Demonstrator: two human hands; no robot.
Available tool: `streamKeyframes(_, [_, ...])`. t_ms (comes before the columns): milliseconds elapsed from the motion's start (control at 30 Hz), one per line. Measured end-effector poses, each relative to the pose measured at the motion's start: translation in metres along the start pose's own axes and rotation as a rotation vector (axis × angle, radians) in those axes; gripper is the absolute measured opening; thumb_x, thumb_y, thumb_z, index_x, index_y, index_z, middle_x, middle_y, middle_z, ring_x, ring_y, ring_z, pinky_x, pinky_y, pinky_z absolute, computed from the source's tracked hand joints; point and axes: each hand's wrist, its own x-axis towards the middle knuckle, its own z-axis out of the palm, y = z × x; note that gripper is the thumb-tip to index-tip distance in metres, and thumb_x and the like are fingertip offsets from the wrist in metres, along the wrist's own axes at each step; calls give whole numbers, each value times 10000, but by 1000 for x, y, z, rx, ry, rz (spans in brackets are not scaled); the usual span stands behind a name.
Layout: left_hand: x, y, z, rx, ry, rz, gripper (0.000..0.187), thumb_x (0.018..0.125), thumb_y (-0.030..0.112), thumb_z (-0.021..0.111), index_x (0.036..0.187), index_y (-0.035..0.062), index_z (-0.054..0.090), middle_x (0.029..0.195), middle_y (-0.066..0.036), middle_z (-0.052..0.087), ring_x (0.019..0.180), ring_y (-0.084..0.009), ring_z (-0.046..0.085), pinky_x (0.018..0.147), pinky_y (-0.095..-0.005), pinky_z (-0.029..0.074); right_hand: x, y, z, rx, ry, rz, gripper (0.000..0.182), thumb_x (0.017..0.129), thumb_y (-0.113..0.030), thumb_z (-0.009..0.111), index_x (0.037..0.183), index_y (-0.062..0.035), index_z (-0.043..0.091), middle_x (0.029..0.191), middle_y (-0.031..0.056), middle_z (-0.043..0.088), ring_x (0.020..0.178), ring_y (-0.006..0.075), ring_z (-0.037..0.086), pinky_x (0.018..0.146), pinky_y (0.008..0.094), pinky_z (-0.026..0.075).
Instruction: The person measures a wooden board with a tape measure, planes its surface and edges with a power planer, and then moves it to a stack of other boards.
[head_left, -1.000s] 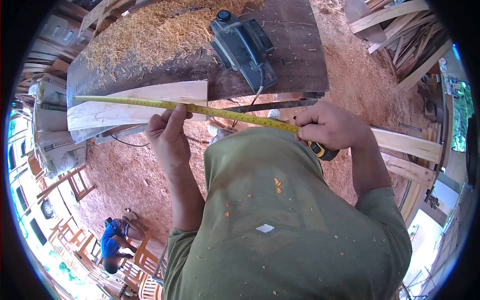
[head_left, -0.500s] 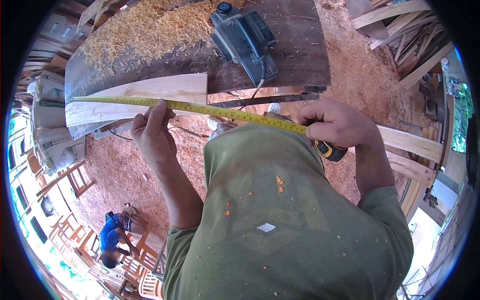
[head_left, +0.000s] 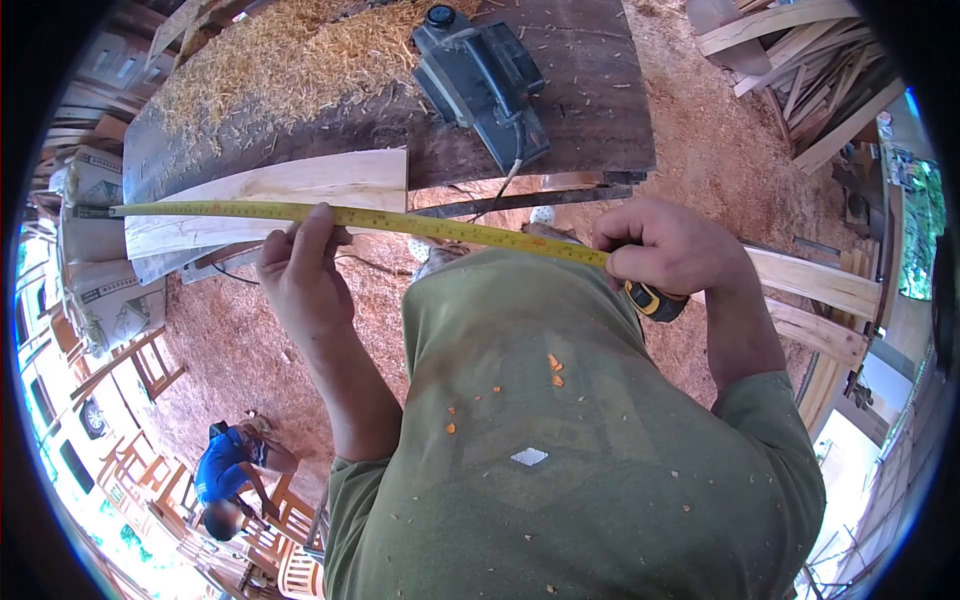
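A yellow tape measure blade (head_left: 440,228) stretches across in front of me, over a pale curved board (head_left: 290,182) on the bench. Its hooked end sticks out past the board's left end. My left hand (head_left: 308,265) pinches the blade partway along, beside the board's near edge. On the other side, my right hand (head_left: 672,250) is closed around the blade close to the black and yellow tape case (head_left: 655,302), which hangs just under the fingers.
An electric planer (head_left: 482,85) with a cord rests on the dark bench (head_left: 590,130), beside a heap of wood shavings (head_left: 290,70). Stacked boards (head_left: 815,285) stand at right. A person in blue (head_left: 222,465) bends over wooden chairs at lower left.
The blade's hooked end has moved left, from over the board to beyond its left end. Both hands keep nearly the same place and hold. The view has shifted slightly.
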Motion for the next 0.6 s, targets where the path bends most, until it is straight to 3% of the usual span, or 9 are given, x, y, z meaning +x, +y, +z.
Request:
streamKeyframes(67, [-5, 0, 6, 24, 27, -23, 104, 830, -26, 701, 756, -31, 627, 730, -116, 671, 615, -150, 625, 606, -267, 508, 0, -4, 0, 21, 6, 2, 238, 751, -135, 558, 886, 24, 672, 742, 97, 654, 689, 164, 613, 645, 325, 478])
streamKeyframes(133, [-9, -5, 7, 17, -52, -1, 21, 834, -32, 684, 839, -28, 664, 764, -113, 689, 594, -164, 651, 580, -260, 553, 3, -5, 1, 28, 10, -12, 231, 744, -117, 553, 871, 38, 667, 731, 90, 653, 681, 150, 614, 637, 311, 477])
streamKeyframes(600, [-24, -7, 23, 95, -117, -80, 27, 846, -32, 677, 838, -37, 651, 766, -112, 675, 631, -148, 636, 614, -268, 531, 14, -7, 3, -26, 19, -60, 227, 741, -118, 547, 852, 40, 666, 726, 84, 656, 672, 147, 618, 631, 304, 479])
